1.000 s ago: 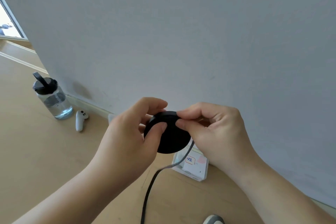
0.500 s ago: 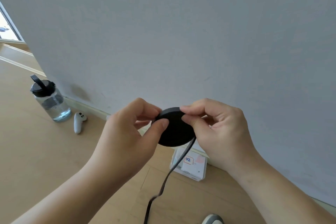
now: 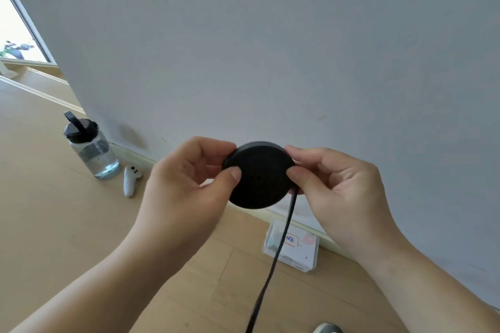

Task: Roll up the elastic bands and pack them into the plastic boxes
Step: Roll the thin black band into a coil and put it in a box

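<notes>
– Two hands on it, then?
– Yes. The left hand (image 3: 184,186) pinches the roll (image 3: 261,178) at one edge, thumb on the face and curled fingers behind. The right hand (image 3: 335,186) pinches the opposite edge the same way. The roll is in the air between them.
– How will it handle?
– Light and soft, I'd judge: a flat black band wound tight into a disc. It should be firm while squeezed across the faces, but likely to spring loose or telescope if the pinch slackens. It looks cloth-like, so there's little risk of slipping, and nothing fragile.
– Where to hold it?
– On the flat faces near the rim, thumb against fingers, as both hands do now. The right thumb sits just where the tail (image 3: 273,259) leaves the roll, which should hold the last turn tight.
– Which way does it point?
– The flat face is turned toward the wearer and tipped a little, so the top of the rim shows. The winding axis runs roughly from thumbs to fingers. The tail drops from under the right thumb, its long axis nearly straight down, leaning slightly toward the left hand, and runs out of view.
– And the box (image 3: 305,257)?
– Below the right hand, on the floor (image 3: 81,238), behind the tail.
</notes>
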